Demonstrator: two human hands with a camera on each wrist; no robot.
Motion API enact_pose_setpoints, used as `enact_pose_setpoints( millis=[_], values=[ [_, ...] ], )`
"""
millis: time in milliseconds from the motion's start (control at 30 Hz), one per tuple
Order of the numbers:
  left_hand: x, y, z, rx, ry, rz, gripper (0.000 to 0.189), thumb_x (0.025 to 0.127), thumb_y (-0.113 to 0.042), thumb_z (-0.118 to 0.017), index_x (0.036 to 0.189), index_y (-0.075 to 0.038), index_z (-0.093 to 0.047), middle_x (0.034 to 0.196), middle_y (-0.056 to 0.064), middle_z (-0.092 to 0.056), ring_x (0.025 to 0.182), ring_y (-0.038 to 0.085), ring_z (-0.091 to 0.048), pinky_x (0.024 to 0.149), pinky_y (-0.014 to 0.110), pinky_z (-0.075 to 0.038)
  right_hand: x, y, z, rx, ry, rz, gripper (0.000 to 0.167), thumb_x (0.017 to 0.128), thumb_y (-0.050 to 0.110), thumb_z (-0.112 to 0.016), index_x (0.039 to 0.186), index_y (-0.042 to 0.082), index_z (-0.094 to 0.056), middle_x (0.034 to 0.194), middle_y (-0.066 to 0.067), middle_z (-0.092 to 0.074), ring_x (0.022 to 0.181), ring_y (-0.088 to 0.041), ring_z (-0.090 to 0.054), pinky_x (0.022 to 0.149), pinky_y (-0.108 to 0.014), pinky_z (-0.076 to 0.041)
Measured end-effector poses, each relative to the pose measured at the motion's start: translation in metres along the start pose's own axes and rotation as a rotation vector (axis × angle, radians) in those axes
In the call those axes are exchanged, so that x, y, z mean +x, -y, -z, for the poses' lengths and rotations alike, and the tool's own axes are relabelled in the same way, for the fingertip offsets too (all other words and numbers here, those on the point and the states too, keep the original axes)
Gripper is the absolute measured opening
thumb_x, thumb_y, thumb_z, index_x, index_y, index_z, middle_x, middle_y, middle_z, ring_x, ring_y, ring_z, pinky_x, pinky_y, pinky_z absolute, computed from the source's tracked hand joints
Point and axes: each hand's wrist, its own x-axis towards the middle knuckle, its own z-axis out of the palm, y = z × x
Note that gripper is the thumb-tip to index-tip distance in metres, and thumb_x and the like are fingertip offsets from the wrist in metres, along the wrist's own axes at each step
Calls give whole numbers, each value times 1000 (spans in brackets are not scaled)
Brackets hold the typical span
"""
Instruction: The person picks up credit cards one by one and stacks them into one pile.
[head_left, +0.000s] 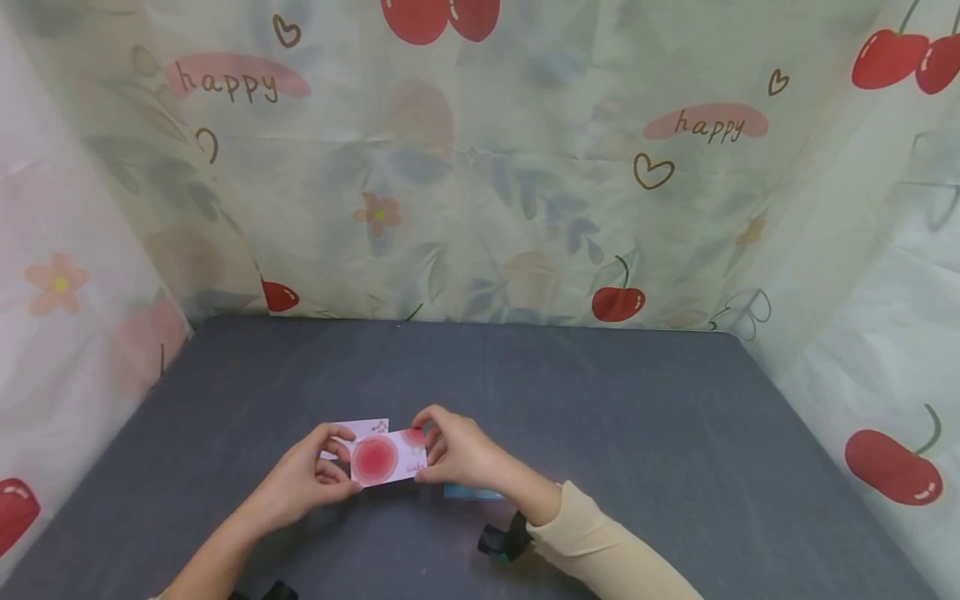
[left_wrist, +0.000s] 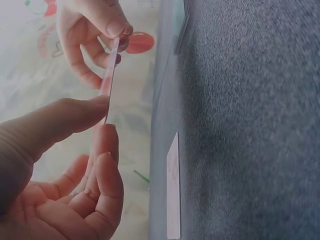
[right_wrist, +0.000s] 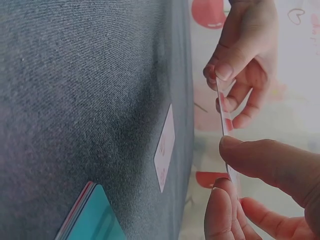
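Note:
Between both hands a pink card (head_left: 388,458) with a red circle is held up off the table, its printed face toward the head camera. My left hand (head_left: 306,473) pinches its left end between thumb and fingers. At the opposite end, my right hand (head_left: 463,450) pinches it the same way. Both wrist views show the card nearly edge-on. A second pale pink card (right_wrist: 165,149) lies flat on the table behind, partly covered in the head view by the held card and left fingers. Beneath the right hand is a small stack of cards with a blue top (right_wrist: 97,215).
A dark grey cloth covers the table (head_left: 600,417). White curtains (head_left: 480,167) printed with cherries, flowers and words stand around its back and sides. A black wrist camera mount (head_left: 504,540) hangs below the right wrist.

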Motion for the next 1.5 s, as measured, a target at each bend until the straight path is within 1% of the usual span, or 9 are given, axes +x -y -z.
enact_pose_setpoints(
  millis=[67,267,533,767,900,1167,1333,1400,1500],
  values=[
    [1,-1,-1,-9,-3,-7,61,71,-3,-77,118,9,-40,95,18,-52,66,6,-62,64,20,-53,-1,-1,1,0,-1,-8,53,71,6,-78,117,7,-51,92,-6,-58,70,-6,-59,63,-15,-48],
    [3,-5,-5,-24,-21,6,63,71,-4,-77,121,8,-40,96,18,-53,67,5,-61,64,20,-52,-3,-5,6,-4,-8,-8,53,72,7,-78,118,6,-51,92,-6,-57,72,-7,-58,64,-16,-48],
    [7,-10,-9,-45,-21,-16,67,72,-5,-78,125,7,-39,98,18,-53,67,4,-61,64,20,-52,-8,-9,11,3,-37,7,54,72,6,-78,118,5,-50,92,-6,-57,72,-8,-59,63,-16,-49],
    [13,-14,-14,-23,-35,-5,67,70,-5,-79,125,5,-42,99,17,-54,67,6,-60,65,18,-52,-12,-12,16,4,-62,20,55,71,6,-78,119,2,-50,91,-7,-58,72,-10,-59,64,-17,-50],
    [16,-17,-18,-13,-46,5,65,70,-4,-79,124,4,-44,99,16,-55,69,6,-61,67,17,-51,-14,-14,19,4,-77,29,54,71,6,-78,118,3,-50,91,-8,-58,72,-9,-59,64,-17,-50],
    [20,-16,-23,-37,-34,-37,63,72,-4,-77,124,5,-44,98,16,-55,69,3,-60,67,17,-51,-15,-21,24,9,-89,55,54,71,4,-77,117,0,-50,89,-11,-58,72,-11,-60,63,-15,-49],
    [23,-18,-26,-51,-27,-56,63,73,-3,-76,125,6,-43,96,17,-56,69,3,-60,67,17,-51,-18,-23,27,10,-86,42,54,72,5,-77,118,1,-50,90,-10,-58,72,-10,-60,64,-17,-50],
    [24,-19,-27,-49,-22,-49,63,73,-3,-76,125,6,-42,96,17,-56,70,4,-60,67,17,-51,-19,-23,29,8,-86,29,55,72,6,-77,119,2,-50,91,-9,-58,72,-10,-60,65,-18,-51],
    [26,-20,-29,-42,-17,-20,63,73,-4,-76,126,4,-43,97,16,-56,71,7,-61,67,16,-51,-20,-24,31,6,-85,8,54,73,8,-77,119,3,-49,91,-7,-57,73,-10,-59,66,-19,-52]
  ],
)
